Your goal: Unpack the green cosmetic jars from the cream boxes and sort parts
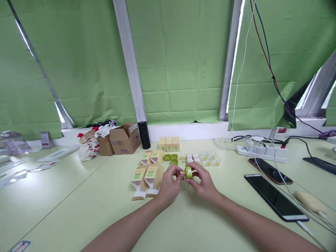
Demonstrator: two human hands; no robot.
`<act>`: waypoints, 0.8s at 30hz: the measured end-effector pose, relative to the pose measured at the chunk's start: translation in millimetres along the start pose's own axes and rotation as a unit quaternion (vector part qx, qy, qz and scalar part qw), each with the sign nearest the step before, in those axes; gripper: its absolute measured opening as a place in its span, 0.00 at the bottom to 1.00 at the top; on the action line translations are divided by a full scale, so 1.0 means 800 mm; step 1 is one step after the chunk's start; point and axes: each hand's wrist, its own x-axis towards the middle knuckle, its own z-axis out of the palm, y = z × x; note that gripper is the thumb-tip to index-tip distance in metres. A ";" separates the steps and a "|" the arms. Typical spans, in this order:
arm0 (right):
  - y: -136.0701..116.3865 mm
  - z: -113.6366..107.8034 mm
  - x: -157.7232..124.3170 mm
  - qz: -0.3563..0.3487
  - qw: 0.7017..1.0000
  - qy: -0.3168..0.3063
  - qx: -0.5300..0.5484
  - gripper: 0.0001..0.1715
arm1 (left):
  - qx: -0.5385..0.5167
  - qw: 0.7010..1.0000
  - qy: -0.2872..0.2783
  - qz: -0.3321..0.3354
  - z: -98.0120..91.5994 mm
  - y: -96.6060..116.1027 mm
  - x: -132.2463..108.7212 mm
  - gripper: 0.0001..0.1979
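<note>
Green blinds (178,63) cover the far side; pale table (86,210) in front, parts laid out in groups mid-table. Small green container (188,172) is up between both hands, just nearer than the parts rows.

Step in hand, my read: two-handed fitting or adjusting of a small yellow piece (182,172) at the container's left side. Can't tell if it's attached or only touching, fingers hide part of it. Next move calls for a steady right-hand hold and fine fingertip control on the left; piece is thin, could slip or skew.

Pose: left hand (169,185) comes in from near left, thumb and index pinching the yellow piece, other fingers curled. Right hand (204,182) comes in from near right, container gripped between thumb on the near side and fingers on the far side. Forearms angle inward, fingertips almost meeting.

Around it: kraft boxes (154,174) with flaps open to the left; closed boxes (169,144) far; green cups (174,161), loose yellow bits (182,158), pale blocks (192,158) and clear cups (215,161) in a row beyond the hands. Phone (275,197) near right, well apart.
</note>
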 end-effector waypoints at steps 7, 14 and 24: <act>0.004 0.000 0.000 0.002 1.000 -0.009 0.007 0.25 | -0.024 1.000 -0.010 -0.011 0.001 0.004 0.000 0.03; -0.005 -0.001 0.000 0.011 1.000 -0.005 0.007 0.26 | -0.040 0.999 -0.012 -0.018 0.003 -0.001 0.000 0.04; 0.004 0.003 0.006 0.066 0.994 0.013 0.085 0.25 | -0.039 0.999 0.013 -0.016 0.005 0.002 0.001 0.12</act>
